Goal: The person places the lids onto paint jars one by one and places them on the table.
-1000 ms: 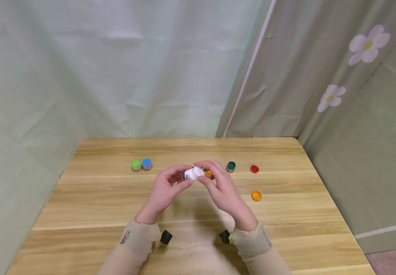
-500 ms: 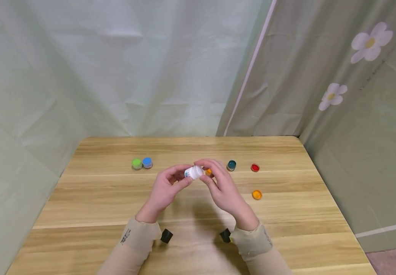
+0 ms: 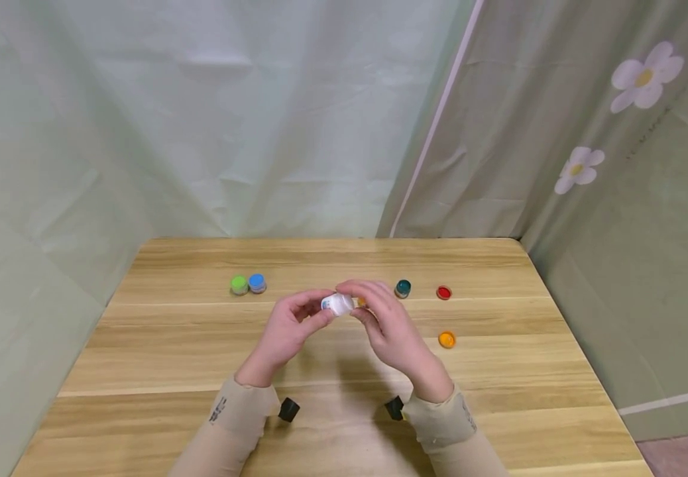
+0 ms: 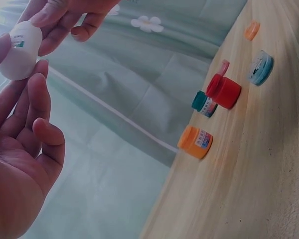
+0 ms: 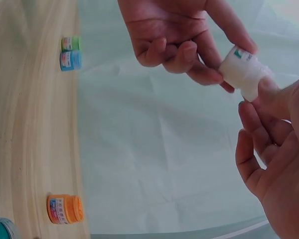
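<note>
A small white paint jar (image 3: pixel 335 305) with a blue-green label is held tilted in the air over the table. My left hand (image 3: pixel 284 331) grips its labelled body between thumb and fingers. At the jar's lid end, my right hand (image 3: pixel 394 331) pinches with thumb and fingertips, as the right wrist view shows with the white jar (image 5: pixel 236 67). Behind the right hand, an orange paint jar (image 4: pixel 197 143), an uncapped-looking red jar (image 4: pixel 224 91) and a dark green jar (image 3: pixel 403 288) stand on the table.
A light green jar (image 3: pixel 239 285) and a blue jar (image 3: pixel 257 283) stand side by side at the back left. On the right lie a red lid (image 3: pixel 444 292) and an orange lid (image 3: pixel 447 340). A teal lid (image 4: pixel 261 68) lies near the red jar. Curtains hang behind the wooden table (image 3: pixel 189 358).
My right fingers have shifted and turned slightly at the lid end of the white jar. The left hand keeps its grip nearly still; the jars on the table have not moved.
</note>
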The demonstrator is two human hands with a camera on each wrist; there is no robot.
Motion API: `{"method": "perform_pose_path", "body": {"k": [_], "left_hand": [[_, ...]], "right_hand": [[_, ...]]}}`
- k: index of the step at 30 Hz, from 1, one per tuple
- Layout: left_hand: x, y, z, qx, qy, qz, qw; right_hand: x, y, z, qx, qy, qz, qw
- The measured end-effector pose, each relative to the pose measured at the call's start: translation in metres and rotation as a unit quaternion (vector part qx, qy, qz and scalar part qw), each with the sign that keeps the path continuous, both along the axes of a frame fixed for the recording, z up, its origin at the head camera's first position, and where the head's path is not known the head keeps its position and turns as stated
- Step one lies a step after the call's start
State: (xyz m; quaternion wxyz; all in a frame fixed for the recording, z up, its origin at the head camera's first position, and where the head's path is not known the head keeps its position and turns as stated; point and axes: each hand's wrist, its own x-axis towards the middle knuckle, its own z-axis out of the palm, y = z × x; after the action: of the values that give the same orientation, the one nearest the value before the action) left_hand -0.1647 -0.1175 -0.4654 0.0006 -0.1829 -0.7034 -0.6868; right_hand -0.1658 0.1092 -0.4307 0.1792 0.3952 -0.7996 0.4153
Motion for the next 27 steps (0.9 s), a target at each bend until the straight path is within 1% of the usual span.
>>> {"method": "perform_pose_path", "body": {"k": [8,13,20,27], "left_hand": [[0.0001,-0.0006,-0.0002,-0.008,0.000,0.000,1.0000],[0.0001,-0.0006,-0.0007,-0.012,0.003,0.009,0.9999],[-0.0021,0.0001,-0.0034,0.008,0.037,0.000,0.9993],[-0.0026,0.0025,-0.0060,-0.006,0.058,-0.007,0.9983]], "right_hand": [[0.0029,0.0025,0.0016,0.032,-0.006,-0.032,0.999],[0.0028,-0.0001,0.0004,0.038,-0.007,-0.069,0.997],[0.0043,-0.0032,-0.0022,0.045,0.007,-0.117,0.992],[0.0065,-0.0050,-0.0040,0.065,0.012,-0.158,0.985]]}}
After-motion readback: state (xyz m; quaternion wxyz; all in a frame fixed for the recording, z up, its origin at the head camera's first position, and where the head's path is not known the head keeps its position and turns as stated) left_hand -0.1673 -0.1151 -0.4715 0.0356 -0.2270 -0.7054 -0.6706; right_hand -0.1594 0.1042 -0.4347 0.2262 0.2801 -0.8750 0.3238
